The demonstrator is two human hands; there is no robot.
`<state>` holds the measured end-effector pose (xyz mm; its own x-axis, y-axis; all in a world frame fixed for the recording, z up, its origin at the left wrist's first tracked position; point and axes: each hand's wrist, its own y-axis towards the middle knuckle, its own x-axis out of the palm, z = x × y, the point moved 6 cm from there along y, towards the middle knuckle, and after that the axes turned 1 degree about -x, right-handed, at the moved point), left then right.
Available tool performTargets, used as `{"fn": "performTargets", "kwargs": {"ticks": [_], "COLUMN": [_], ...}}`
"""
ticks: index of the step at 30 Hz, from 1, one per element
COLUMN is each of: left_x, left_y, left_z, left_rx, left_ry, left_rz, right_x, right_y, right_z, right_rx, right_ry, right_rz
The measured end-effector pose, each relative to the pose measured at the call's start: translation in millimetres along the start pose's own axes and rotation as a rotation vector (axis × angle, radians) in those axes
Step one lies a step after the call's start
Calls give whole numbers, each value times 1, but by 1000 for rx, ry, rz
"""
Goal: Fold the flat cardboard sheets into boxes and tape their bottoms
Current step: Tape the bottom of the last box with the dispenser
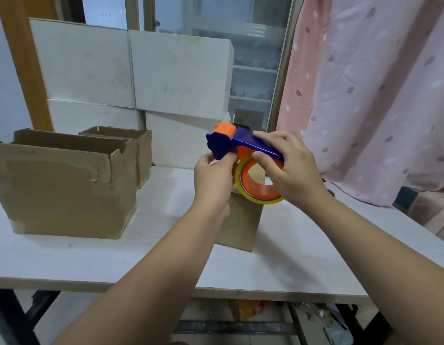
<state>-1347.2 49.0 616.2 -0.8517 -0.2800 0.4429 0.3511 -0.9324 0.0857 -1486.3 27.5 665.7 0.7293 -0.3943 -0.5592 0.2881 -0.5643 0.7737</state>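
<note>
A blue and orange tape dispenser (237, 143) with a roll of clear yellowish tape (262, 188) hangs in the air above a small brown cardboard box (240, 222) on the white table (91, 260). My right hand (288, 170) grips the dispenser's blue handle from the right. My left hand (213, 180) pinches at the dispenser's blue front end, near the tape's loose end. My arms and hands hide most of the small box's top.
Two open brown boxes (64, 185) stand at the table's left, one behind the other (131, 145). White cartons (131, 70) are stacked against the back. A pink curtain (377, 95) hangs at the right. The table's front edge (141, 287) runs below my forearms.
</note>
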Motion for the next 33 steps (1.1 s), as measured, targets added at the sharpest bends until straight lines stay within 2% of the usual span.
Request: {"fn": "performTargets", "kwargs": {"ticks": [5, 10, 12, 14, 17, 22, 26, 31, 33], "left_x": [-2, -15, -23, -34, -46, -49, -50, -56, -56], "left_y": [-1, 4, 8, 12, 19, 23, 24, 26, 28], "left_z": [-4, -5, -7, -7, -2, -6, -15, -22, -25], "left_rx": [19, -63, -83, -51, 71, 160, 122, 44, 25], "left_ry": [1, -187, -192, -101, 201, 395, 366, 202, 204], "left_rz": [47, 31, 70, 131, 188, 154, 111, 109, 108], "right_x": [0, 0, -2, -2, -3, -4, -3, 0, 6], "right_y": [-1, -2, -3, -4, -5, -8, -15, -23, -26], "right_z": [2, 2, 3, 2, -2, -5, -5, -2, 0], "right_rx": [0, 19, 20, 8, -12, -37, 25, 202, 278], "right_ry": [-8, 29, 47, 47, 20, -32, 117, 383, 502], "right_rz": [-7, -16, -33, -61, -107, -173, -110, 18, 54]}}
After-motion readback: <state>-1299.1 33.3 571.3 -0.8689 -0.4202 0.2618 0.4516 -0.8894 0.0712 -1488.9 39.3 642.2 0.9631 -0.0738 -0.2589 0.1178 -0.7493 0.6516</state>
